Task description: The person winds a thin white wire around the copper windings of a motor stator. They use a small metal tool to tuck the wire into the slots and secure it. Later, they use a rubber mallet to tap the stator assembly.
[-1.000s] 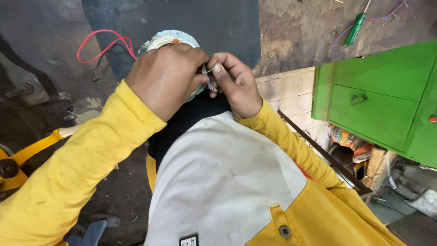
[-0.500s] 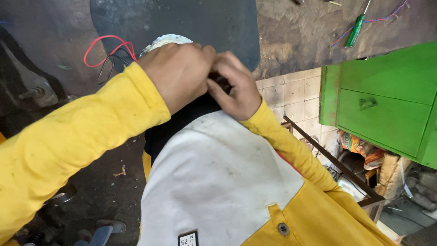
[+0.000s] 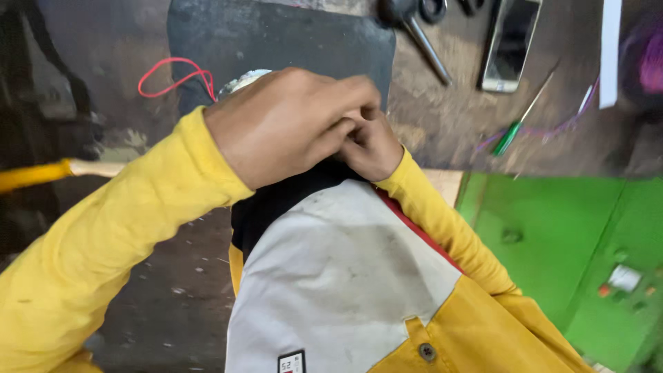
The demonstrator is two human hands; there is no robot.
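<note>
Your left hand (image 3: 290,124) is curling over your right hand (image 3: 373,145), and both grips are pinching together at one spot where the fingertips are meeting; whatever they are clenching is hidden under your knuckles, so you cannot tell what it is. Just behind your left hand, a small round whitish object (image 3: 243,79) is peeking out, mostly covered, and a thin red wire (image 3: 169,69) is looping away from it to the left. Both are lying on a dark rectangular rubber mat (image 3: 276,34) that is covering part of the worn brown surface (image 3: 442,131).

Taking that mat as your landmark: right of its upper corner, a pair of black-handled metal scissors (image 3: 414,21) is lying. Further right of the mat, a silver-edged phone with a dark screen (image 3: 510,45) is resting face up. Right of the mat and lower, a thin green-handled screwdriver (image 3: 518,124) is lying slantwise among purple wires (image 3: 552,128). Below and right of the mat, a green painted metal cabinet (image 3: 573,242) is standing against the surface's edge.
</note>
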